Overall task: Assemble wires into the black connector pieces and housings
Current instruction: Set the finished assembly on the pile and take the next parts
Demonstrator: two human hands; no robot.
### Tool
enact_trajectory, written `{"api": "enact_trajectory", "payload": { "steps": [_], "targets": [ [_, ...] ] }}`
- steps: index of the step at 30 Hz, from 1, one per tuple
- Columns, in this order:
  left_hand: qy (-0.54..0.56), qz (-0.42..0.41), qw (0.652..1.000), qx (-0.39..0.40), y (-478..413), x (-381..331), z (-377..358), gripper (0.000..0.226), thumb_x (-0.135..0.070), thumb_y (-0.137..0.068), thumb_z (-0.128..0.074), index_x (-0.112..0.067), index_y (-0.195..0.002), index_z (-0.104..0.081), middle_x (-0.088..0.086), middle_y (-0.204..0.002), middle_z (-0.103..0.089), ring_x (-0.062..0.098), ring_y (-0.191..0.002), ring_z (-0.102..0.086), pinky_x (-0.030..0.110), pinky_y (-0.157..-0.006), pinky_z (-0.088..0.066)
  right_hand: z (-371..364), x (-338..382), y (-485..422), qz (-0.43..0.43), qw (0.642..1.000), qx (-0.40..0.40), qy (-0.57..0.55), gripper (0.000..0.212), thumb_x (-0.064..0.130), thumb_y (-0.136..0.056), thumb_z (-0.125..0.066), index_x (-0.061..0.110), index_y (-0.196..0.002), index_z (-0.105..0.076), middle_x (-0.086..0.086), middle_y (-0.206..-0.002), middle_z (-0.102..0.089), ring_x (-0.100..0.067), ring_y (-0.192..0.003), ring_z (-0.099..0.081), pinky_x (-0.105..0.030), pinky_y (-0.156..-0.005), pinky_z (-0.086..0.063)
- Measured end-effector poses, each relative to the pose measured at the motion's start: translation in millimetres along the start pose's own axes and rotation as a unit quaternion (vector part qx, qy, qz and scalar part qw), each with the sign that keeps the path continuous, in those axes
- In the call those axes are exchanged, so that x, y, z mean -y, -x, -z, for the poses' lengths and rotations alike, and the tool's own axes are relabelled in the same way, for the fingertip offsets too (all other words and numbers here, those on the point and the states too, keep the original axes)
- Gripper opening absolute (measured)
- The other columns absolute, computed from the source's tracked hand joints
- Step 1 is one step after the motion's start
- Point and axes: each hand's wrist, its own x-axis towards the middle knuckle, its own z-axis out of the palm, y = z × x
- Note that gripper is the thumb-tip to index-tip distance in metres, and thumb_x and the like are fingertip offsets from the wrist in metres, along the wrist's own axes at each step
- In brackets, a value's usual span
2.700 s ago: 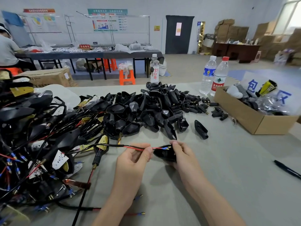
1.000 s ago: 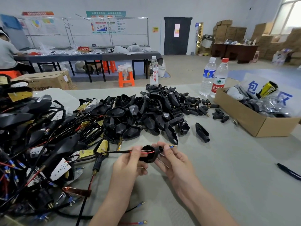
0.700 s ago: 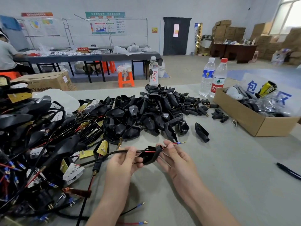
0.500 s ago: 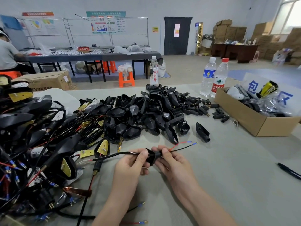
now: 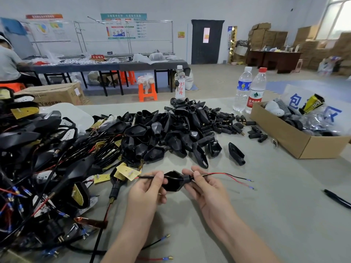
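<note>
A black housing (image 5: 173,181) hangs between my two hands just above the table. My left hand (image 5: 147,192) grips its wide end and the black sleeved cable running off to the left. My right hand (image 5: 206,186) pinches the housing's narrow neck. A red wire and a black wire (image 5: 230,177) with blue-tipped terminals stick out of the neck to the right. A yellow circuit board (image 5: 126,172) sits on the cable just left of my left hand.
A heap of loose black housings (image 5: 171,130) lies behind my hands, one single housing (image 5: 236,153) to its right. Wired assemblies (image 5: 41,158) pile up at the left. A cardboard box (image 5: 296,137), two water bottles (image 5: 250,90) and a pen (image 5: 337,198) stand at the right.
The housing has slid leftward along the cable, so the red and black wire ends now stick out farther on the right. Both hands kept hold and lifted slightly.
</note>
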Motion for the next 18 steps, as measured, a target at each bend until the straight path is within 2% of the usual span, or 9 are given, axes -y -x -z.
{"api": "enact_trajectory", "payload": {
  "steps": [3,5,7,10,14,18],
  "targets": [
    [0.027,0.021,0.999,0.001,-2,-3,2,0.017,-0.023,-0.088,-0.070,-0.006,-0.090,-0.071,0.007,-0.076,-0.069,0.011,-0.053,-0.056,0.023,-0.045,-0.046,3,5,-2,0.012,1.000,-0.006,-0.008,0.018,0.008,-0.100,-0.052,0.003,-0.116,-0.060,-0.012,-0.106,-0.076,-0.016,-0.090,-0.075,-0.022,-0.073,-0.060],
    [0.079,0.050,0.996,-0.009,-3,-6,2,0.030,-0.030,-0.082,-0.071,-0.003,-0.095,-0.069,0.005,-0.074,-0.069,0.010,-0.052,-0.057,0.022,-0.044,-0.047,5,9,-4,0.020,1.000,-0.021,-0.008,0.017,0.009,-0.101,-0.052,0.006,-0.115,-0.061,-0.009,-0.103,-0.077,-0.018,-0.088,-0.075,-0.024,-0.072,-0.061],
    [0.116,0.073,0.991,-0.011,-5,-8,3,0.035,-0.034,-0.086,-0.067,-0.002,-0.101,-0.067,0.006,-0.073,-0.069,0.011,-0.052,-0.057,0.022,-0.044,-0.048,8,12,-6,0.026,0.999,-0.037,-0.002,0.015,0.010,-0.102,-0.051,0.009,-0.113,-0.061,-0.006,-0.099,-0.077,-0.019,-0.086,-0.075,-0.026,-0.069,-0.061],
    [0.121,0.087,0.988,-0.029,-7,-9,8,0.028,-0.028,-0.099,-0.057,-0.002,-0.101,-0.066,0.008,-0.073,-0.070,0.011,-0.051,-0.059,0.022,-0.044,-0.050,11,20,-7,0.046,0.998,-0.049,-0.013,0.014,0.012,-0.103,-0.048,0.012,-0.110,-0.061,-0.005,-0.093,-0.077,-0.020,-0.081,-0.075,-0.027,-0.066,-0.061],
    [0.092,0.072,0.993,-0.017,-5,-11,9,0.018,-0.018,-0.101,-0.056,-0.002,-0.101,-0.064,0.012,-0.081,-0.074,0.012,-0.055,-0.062,0.022,-0.047,-0.052,13,24,-8,0.052,0.996,-0.045,-0.049,0.015,0.016,-0.101,-0.052,0.012,-0.112,-0.061,-0.007,-0.097,-0.077,-0.022,-0.085,-0.076,-0.029,-0.067,-0.061],
    [0.063,0.059,0.996,0.006,1,-11,1,0.013,-0.012,-0.100,-0.057,0.000,-0.101,-0.061,0.019,-0.084,-0.074,0.019,-0.057,-0.066,0.025,-0.049,-0.054,6,14,-5,0.016,0.999,-0.011,-0.034,0.035,0.023,-0.085,-0.066,0.007,-0.115,-0.064,-0.012,-0.109,-0.075,-0.024,-0.097,-0.074,-0.028,-0.072,-0.061]
  ]
}}
